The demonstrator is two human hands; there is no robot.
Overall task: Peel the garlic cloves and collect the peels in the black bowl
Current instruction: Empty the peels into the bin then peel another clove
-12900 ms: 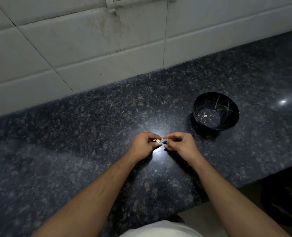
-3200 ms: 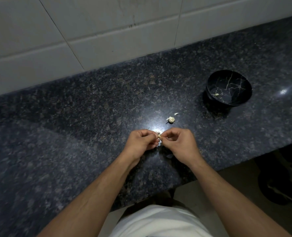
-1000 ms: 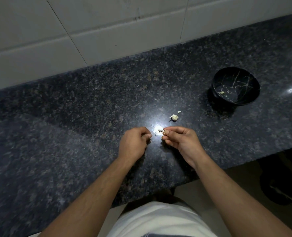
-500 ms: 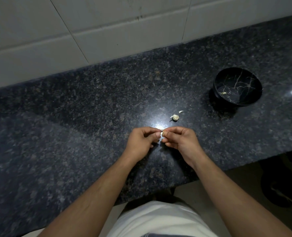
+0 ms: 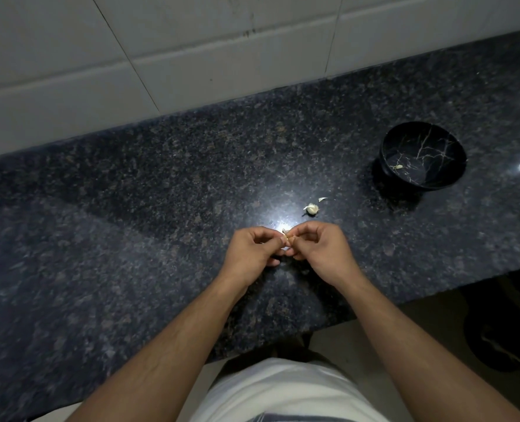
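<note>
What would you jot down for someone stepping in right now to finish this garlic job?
Left hand and right hand both pinch one small garlic clove just above the counter, mid-peel.
Another clove lies on the counter beyond the hands, a loose peel beside it.
The black bowl stands far right and holds one pale scrap.
Done: little collected so far.
Left: finish this clove, then gather the peels into the bowl.

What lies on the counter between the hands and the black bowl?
In the head view, a garlic piece and a small peel scrap lie near the hands; the counter up to the black bowl is bare.
</note>
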